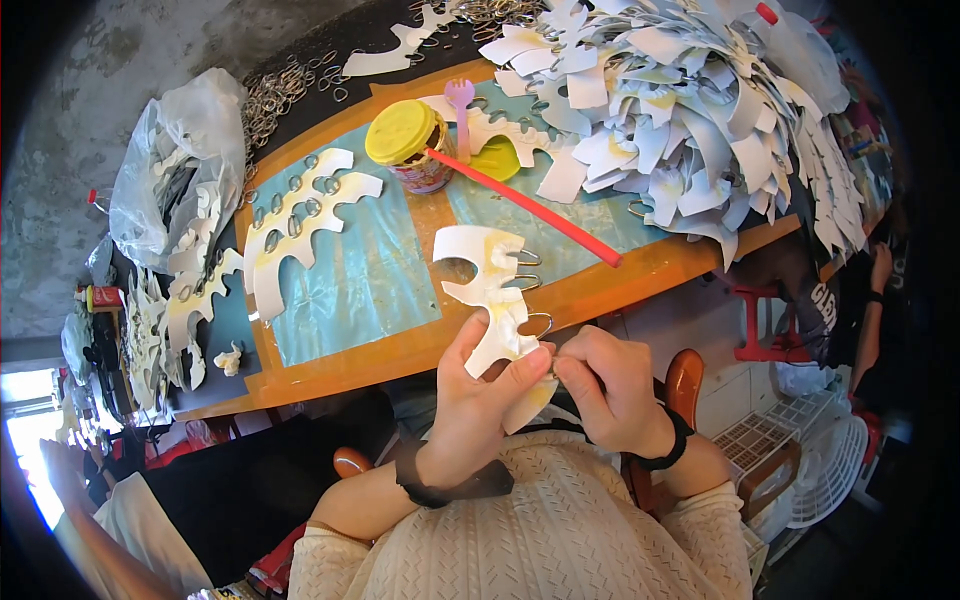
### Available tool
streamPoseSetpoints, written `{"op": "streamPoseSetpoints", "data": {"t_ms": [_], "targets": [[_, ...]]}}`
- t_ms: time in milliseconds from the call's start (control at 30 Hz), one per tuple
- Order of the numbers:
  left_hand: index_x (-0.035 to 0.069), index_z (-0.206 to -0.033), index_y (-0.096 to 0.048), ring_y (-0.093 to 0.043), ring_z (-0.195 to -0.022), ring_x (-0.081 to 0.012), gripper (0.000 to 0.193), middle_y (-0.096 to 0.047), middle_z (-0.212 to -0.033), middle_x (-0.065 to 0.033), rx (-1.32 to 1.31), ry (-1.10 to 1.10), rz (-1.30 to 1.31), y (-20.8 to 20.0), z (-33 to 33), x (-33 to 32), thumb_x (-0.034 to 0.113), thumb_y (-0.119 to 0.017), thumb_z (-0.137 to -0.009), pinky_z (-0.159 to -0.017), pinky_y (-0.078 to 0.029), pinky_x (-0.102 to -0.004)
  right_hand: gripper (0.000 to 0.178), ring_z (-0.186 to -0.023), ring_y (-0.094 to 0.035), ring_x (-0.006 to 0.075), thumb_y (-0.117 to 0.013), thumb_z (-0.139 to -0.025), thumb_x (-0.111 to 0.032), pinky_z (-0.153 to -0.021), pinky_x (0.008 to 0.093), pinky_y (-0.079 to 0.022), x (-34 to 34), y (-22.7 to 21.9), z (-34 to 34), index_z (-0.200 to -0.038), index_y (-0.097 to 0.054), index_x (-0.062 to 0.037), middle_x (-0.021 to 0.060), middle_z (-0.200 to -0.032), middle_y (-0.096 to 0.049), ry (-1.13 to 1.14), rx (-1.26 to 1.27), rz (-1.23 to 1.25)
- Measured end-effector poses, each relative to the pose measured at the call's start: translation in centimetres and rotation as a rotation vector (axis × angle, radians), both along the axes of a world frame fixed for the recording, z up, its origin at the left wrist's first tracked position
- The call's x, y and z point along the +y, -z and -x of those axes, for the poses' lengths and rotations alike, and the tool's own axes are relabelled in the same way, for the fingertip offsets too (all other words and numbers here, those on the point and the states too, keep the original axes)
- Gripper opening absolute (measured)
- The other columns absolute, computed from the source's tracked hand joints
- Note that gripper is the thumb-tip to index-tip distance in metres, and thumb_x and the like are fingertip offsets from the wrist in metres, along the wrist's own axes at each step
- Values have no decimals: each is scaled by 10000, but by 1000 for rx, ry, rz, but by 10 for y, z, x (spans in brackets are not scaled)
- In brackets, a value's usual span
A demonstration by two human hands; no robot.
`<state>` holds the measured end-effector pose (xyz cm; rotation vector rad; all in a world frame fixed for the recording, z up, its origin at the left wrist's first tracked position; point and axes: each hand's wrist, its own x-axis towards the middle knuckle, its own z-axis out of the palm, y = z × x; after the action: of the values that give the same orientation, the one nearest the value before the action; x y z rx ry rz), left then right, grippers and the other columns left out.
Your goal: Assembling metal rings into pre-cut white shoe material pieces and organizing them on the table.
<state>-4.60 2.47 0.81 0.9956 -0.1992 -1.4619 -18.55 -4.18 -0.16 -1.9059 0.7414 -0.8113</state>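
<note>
Above my lap, my left hand (478,408) grips a white cut-out piece (483,290) with curved notches, thumb on its face. Several metal rings (524,268) stick out along the piece's right edge, and yellowish smears mark its surface. At its lower right edge my right hand (610,385) is closed in a pinch; what lies between those fingertips is too small and hidden to tell. Left of centre on the table are similar notched pieces (268,262) with rings along their edges. Beyond my hands stands a tub with a yellow lid (398,132), with a red stick (530,208) slanting from it.
A big heap of white pieces (690,130) covers the table's right side. Loose metal rings (275,105) lie at the far left, near a clear plastic bag (180,150). A purple fork (460,97) stands by the tub. Other people sit left and right; a white fan (832,470) is at right.
</note>
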Motion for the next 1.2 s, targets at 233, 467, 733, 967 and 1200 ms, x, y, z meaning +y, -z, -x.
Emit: {"op": "streamPoseSetpoints", "data": {"t_ms": [233, 467, 733, 967, 1200], "targets": [[12, -1209, -449, -603, -940, -150, 429, -599, -1038, -89, 42, 74, -105, -1, -8, -3, 33, -662, -837, -789, -504, -269, 65, -512, -547, 258, -607, -811, -38, -476, 313, -420, -2, 3, 0, -767, -561, -24, 99, -644, -550, 17, 79, 213], [7, -1207, -448, -597, -940, -129, 445, -600, -1055, -90, -40, 181, -45, 2, -14, -3, 24, -672, -823, -794, -507, -255, 76, -497, -546, 254, -596, -824, -38, -459, 310, -415, -5, 1, 0, -762, -554, -27, 108, -613, -533, 32, 34, -18], [-2, -1230, -440, -594, -912, -128, 470, -604, -1036, -80, -199, 109, -30, 3, -7, -2, 20, -669, -820, -815, -480, -271, 73, -510, -543, 255, -619, -800, -50, -468, 324, -415, -3, 4, 1, -763, -556, -43, 89, -637, -537, 20, 48, 94], [-30, -1213, -469, -592, -869, -118, 418, -607, -1002, -69, 7, 74, 11, 10, -12, 0, 28, -653, -843, -788, -499, -254, 105, -485, -492, 226, -653, -748, -64, -453, 316, -369, -6, 3, 3, -755, -550, -80, 58, -618, -487, -40, 194, 457], [-25, -1195, -490, -596, -879, -113, 392, -619, -977, -64, -101, 97, -11, 9, -13, 0, 25, -652, -841, -778, -495, -258, 110, -472, -475, 219, -647, -745, -50, -449, 308, -354, -2, 8, -2, -762, -540, -69, 60, -610, -471, -41, 170, 456]]}}
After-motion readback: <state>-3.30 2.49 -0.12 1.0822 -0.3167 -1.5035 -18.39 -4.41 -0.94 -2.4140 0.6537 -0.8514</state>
